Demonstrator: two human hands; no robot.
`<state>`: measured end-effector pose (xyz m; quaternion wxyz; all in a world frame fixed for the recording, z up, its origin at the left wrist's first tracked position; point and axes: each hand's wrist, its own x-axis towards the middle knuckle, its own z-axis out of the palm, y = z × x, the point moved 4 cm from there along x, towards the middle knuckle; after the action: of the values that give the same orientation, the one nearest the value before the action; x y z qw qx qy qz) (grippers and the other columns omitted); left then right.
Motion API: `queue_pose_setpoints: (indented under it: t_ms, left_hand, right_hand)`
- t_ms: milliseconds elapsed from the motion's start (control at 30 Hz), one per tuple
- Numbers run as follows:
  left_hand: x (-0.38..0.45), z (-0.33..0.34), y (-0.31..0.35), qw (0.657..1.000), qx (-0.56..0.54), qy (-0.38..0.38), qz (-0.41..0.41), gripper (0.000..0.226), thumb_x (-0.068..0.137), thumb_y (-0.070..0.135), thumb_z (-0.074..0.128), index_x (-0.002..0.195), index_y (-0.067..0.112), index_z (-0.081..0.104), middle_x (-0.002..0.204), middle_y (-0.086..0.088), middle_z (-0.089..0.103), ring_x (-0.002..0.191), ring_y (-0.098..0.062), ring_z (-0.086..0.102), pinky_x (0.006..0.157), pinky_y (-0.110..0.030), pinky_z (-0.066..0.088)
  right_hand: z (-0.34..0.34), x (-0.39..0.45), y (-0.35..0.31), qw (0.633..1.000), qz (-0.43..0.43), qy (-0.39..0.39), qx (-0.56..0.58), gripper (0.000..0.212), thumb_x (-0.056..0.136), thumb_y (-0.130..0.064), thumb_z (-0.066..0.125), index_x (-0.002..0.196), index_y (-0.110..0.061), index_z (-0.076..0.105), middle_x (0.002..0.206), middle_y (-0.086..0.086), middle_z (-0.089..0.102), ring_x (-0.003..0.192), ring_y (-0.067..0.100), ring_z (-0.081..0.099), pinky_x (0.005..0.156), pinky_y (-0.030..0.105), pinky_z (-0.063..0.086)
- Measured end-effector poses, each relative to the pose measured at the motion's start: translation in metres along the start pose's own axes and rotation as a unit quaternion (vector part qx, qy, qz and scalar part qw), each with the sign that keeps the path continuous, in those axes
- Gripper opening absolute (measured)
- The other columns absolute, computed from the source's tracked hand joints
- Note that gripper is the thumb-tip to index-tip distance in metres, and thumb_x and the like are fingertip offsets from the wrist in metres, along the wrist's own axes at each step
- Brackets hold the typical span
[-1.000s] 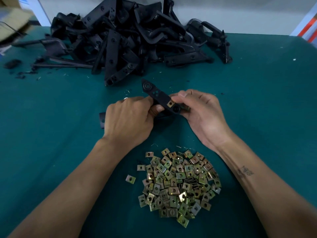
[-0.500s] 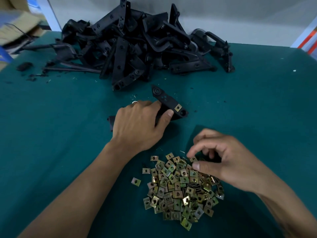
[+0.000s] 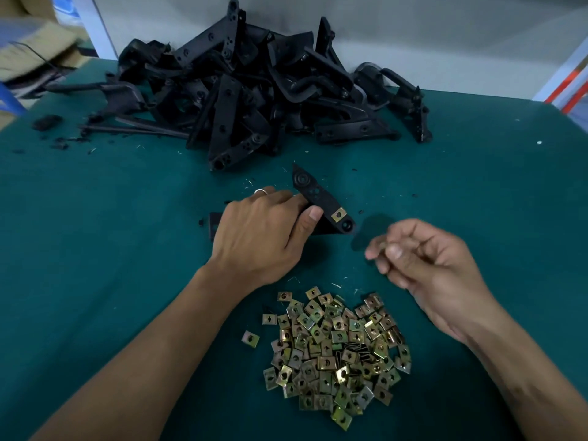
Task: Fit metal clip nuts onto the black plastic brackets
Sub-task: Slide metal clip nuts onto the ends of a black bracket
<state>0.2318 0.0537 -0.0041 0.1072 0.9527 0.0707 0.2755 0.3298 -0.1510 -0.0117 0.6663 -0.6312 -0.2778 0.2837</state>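
Head view: the left hand (image 3: 261, 230) grips the black bracket (image 3: 321, 202) near its middle, thumb lying over the top face, steadying it on the green counter (image 3: 95, 249). The right hand (image 3: 429, 265), at about four o'clock from the bracket, is blurred; its fingers (image 3: 378, 249) look pressed together around something small and brassy, most likely a clip nut, though the blur leaves that unsure.

To do this step well, the nut's open mouth should face the bracket's edge, slide straight on, and stop once its hole lines up with the hole beneath. The left hand should keep the bracket from twisting as the nut is pushed home.

One fitted clip nut (image 3: 339, 214) already sits at the bracket's near end, square and gold-toned, beside a round boss. The bracket is flat, matte and tapered, with a ringed hole at its far tip. Loose clip nuts (image 3: 334, 351) lie heaped at six o'clock; more brackets (image 3: 241, 100) are piled at twelve.
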Motion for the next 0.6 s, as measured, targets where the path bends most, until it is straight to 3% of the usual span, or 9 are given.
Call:
queue_pose_setpoints:
  t_ms: [100, 267, 500, 600]
  left_hand:
    - [0.000, -0.001, 0.000, 1.000, -0.009, 0.020, 0.007, 0.040, 0.107, 0.046, 0.025, 0.073, 0.027, 0.035, 0.068, 0.003, 0.057, 0.069, -0.026, 0.057, 0.051, -0.028, 0.024]
    - [-0.001, -0.001, 0.000, 1.000, -0.009, 0.021, 0.015, 0.038, 0.106, 0.046, 0.029, 0.073, 0.028, 0.033, 0.067, 0.003, 0.059, 0.068, -0.027, 0.057, 0.050, -0.029, 0.029]
    - [-0.001, -0.001, -0.001, 1.000, 0.008, 0.026, 0.004, 0.039, 0.106, 0.046, 0.030, 0.072, 0.027, 0.034, 0.066, 0.004, 0.057, 0.066, -0.028, 0.057, 0.052, -0.029, 0.022]
    - [0.000, -0.003, -0.003, 0.999, 0.018, 0.044, -0.014, 0.041, 0.105, 0.045, 0.031, 0.069, 0.025, 0.032, 0.061, 0.009, 0.042, 0.059, -0.024, 0.045, 0.049, -0.028, 0.018]
  right_hand:
    - [-0.003, 0.022, 0.000, 0.992, -0.009, 0.074, 0.100, 0.007, 0.085, -0.004, 0.064, 0.092, -0.004, 0.065, 0.079, 0.015, 0.070, 0.065, 0.018, 0.059, 0.054, 0.020, 0.047]
    - [0.016, 0.062, 0.002, 0.981, -0.003, 0.128, 0.144, 0.012, 0.086, 0.002, 0.067, 0.097, 0.001, 0.071, 0.074, 0.009, 0.068, 0.068, 0.014, 0.063, 0.057, 0.018, 0.048]
    - [0.025, 0.066, 0.004, 0.984, -0.015, 0.018, 0.176, 0.017, 0.077, -0.004, 0.075, 0.093, -0.005, 0.074, 0.076, 0.011, 0.071, 0.069, 0.018, 0.068, 0.061, 0.021, 0.053]
    - [0.021, 0.060, 0.000, 0.981, -0.012, -0.036, 0.191, 0.021, 0.075, -0.002, 0.076, 0.095, -0.007, 0.078, 0.077, 0.012, 0.074, 0.070, 0.020, 0.070, 0.064, 0.021, 0.056]
